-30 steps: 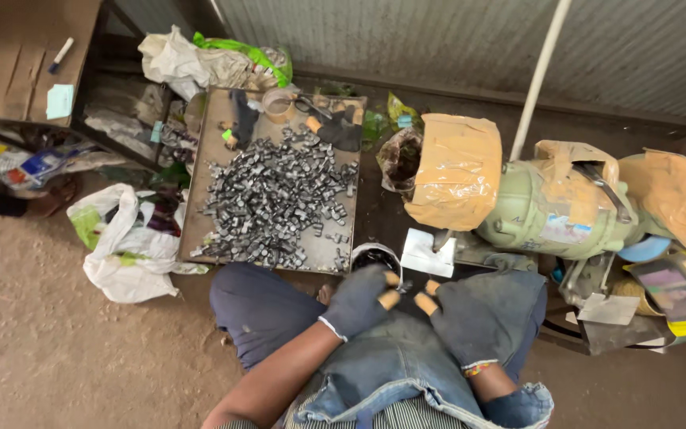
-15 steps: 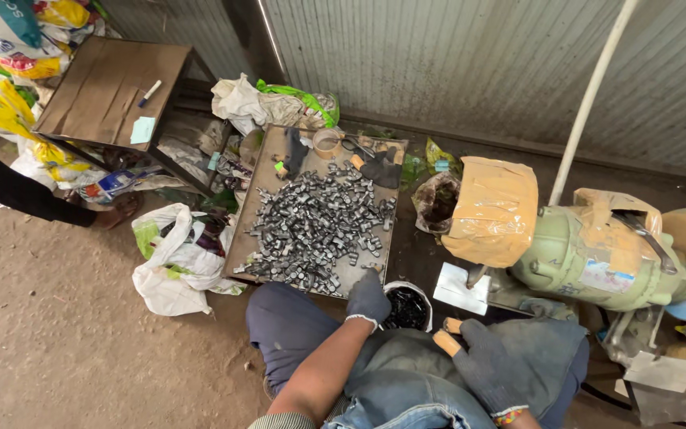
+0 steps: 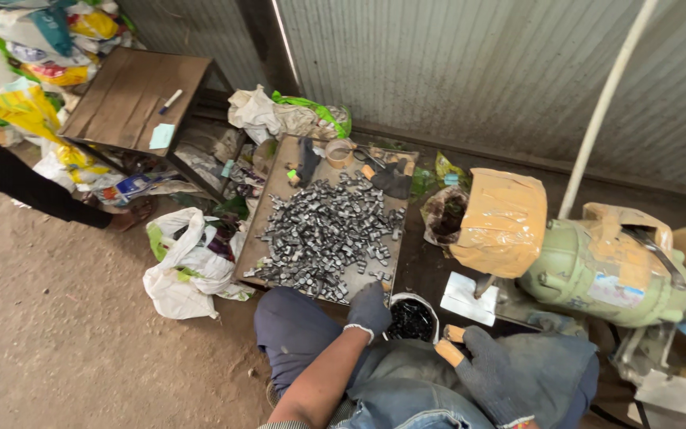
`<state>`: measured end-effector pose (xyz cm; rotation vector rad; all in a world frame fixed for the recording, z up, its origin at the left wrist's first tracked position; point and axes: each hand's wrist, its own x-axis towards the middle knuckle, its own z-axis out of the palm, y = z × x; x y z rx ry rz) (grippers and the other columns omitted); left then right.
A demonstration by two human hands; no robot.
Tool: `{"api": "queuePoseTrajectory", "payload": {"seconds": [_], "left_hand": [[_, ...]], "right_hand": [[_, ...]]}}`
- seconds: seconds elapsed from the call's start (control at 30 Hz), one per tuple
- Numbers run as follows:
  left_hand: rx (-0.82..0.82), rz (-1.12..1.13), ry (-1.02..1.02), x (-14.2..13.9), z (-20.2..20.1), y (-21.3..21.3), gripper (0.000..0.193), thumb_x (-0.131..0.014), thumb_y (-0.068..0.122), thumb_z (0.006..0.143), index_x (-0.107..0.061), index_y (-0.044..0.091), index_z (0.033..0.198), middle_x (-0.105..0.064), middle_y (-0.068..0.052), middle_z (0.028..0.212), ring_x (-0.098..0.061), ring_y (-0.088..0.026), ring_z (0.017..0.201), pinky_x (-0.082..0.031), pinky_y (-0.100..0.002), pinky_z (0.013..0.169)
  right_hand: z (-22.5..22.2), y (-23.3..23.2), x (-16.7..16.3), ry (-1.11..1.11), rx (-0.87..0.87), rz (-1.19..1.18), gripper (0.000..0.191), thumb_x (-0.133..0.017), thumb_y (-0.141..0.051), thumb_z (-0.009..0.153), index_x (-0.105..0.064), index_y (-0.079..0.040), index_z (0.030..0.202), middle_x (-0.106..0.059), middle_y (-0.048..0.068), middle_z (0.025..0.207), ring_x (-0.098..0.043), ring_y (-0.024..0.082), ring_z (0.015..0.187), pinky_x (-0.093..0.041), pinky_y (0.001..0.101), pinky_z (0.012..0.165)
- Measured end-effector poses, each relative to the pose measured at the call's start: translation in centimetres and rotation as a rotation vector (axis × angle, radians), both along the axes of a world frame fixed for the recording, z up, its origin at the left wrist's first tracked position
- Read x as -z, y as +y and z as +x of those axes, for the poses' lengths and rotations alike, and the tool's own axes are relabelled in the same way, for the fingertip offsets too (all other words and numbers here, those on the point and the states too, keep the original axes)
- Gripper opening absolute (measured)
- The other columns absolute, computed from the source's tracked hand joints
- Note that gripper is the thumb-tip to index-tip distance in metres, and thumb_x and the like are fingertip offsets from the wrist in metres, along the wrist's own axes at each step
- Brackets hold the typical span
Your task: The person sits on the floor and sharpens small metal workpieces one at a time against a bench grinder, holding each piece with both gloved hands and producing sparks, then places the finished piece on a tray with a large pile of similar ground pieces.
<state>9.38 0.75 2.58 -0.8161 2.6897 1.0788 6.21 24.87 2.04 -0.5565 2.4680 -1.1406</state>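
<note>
Nearest to me are my two gloved hands over my denim-covered lap. My left hand [image 3: 369,308] has come forward from my lap over the past second and now sits at the near edge of the tray [image 3: 279,181], right beside the small black pot [image 3: 411,319] at its three o'clock. Its grip is curled downward, and I cannot tell whether it holds a piece or is empty. My right hand [image 3: 490,367] rests on my right thigh, at about four o'clock from the pot, its grip loosely closed with two tan finger caps [image 3: 448,348] showing; whether something lies inside it is hidden.

The pot holds dark bits and stands between my knees and the grinder's white rest plate [image 3: 467,299]. Since the left hand has left the right one and gone toward the tray, I judge that one handling round is over and a fresh piece is being sought.

Farther out, at twelve o'clock from my left hand, the heap of small grey metal pieces [image 3: 327,237] covers most of the tray. At two o'clock stands the green bench grinder [image 3: 597,274] with its taped cardboard guard [image 3: 498,222].

Farther still, at ten o'clock, white bags [image 3: 180,266] lie on the dirt floor, a brown desk [image 3: 132,99] carries a pen, and another person's dark sleeve [image 3: 17,183] crosses the left edge.
</note>
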Motion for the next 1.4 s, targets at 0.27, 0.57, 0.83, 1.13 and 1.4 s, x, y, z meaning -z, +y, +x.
{"api": "queuePoseTrajectory", "payload": {"seconds": [0.27, 0.57, 0.83, 1.13, 1.4], "left_hand": [[-0.392, 0.395, 0.277, 1.3, 1.7, -0.4, 0.035, -0.070, 0.016, 0.086, -0.064, 0.008, 0.120, -0.071, -0.017, 0.110, -0.069, -0.033, 0.103, -0.054, -0.042, 0.088], [-0.027, 1.153, 0.570, -1.3, 1.4, 7.3, 0.034, -0.069, 0.025, 0.102, -0.059, 0.007, 0.130, -0.067, -0.008, 0.119, -0.065, -0.015, 0.110, -0.052, -0.031, 0.097], [0.422, 0.020, 0.642, -1.8, -2.4, 4.4, 0.049, -0.073, 0.047, 0.085, -0.072, 0.016, 0.123, -0.065, -0.014, 0.125, -0.064, -0.036, 0.116, -0.051, -0.047, 0.097], [0.640, 0.098, 0.572, 0.1, -7.2, 2.5, 0.035, -0.075, 0.037, 0.088, -0.072, 0.012, 0.112, -0.066, -0.015, 0.108, -0.064, -0.037, 0.102, -0.052, -0.047, 0.086], [0.720, 0.241, 0.609, 0.8, -8.3, 2.6, 0.022, -0.071, 0.023, 0.091, -0.072, 0.008, 0.107, -0.065, -0.018, 0.105, -0.062, -0.040, 0.101, -0.050, -0.048, 0.086]], "right_hand": [[-1.4, 0.2, 2.5, 0.863, -0.441, -0.178, 0.037, -0.076, -0.020, 0.082, -0.070, -0.020, 0.118, -0.071, 0.014, 0.109, -0.072, 0.029, 0.097, -0.056, 0.0326, 0.086], [-4.1, -0.1, 1.9, 0.572, -0.100, -0.195, 0.043, -0.078, -0.024, 0.084, -0.070, -0.005, 0.121, -0.070, 0.019, 0.107, -0.070, 0.030, 0.096, -0.055, 0.0385, 0.088], [-4.2, 1.2, 2.9, 0.691, 0.129, 0.288, 0.037, -0.080, -0.030, 0.084, -0.075, -0.009, 0.113, -0.073, 0.016, 0.111, -0.071, 0.034, 0.102, -0.057, 0.0447, 0.088], [-4.6, 0.9, -1.0, 0.576, 0.208, 0.357, 0.034, -0.075, -0.041, 0.086, -0.076, -0.020, 0.113, -0.076, 0.005, 0.103, -0.071, 0.026, 0.094, -0.056, 0.0387, 0.082], [-7.3, -0.3, -2.0, 0.153, 0.164, 0.122, 0.035, -0.074, -0.038, 0.088, -0.074, -0.008, 0.105, -0.070, 0.015, 0.107, -0.068, 0.034, 0.099, -0.052, 0.0435, 0.084]]}}
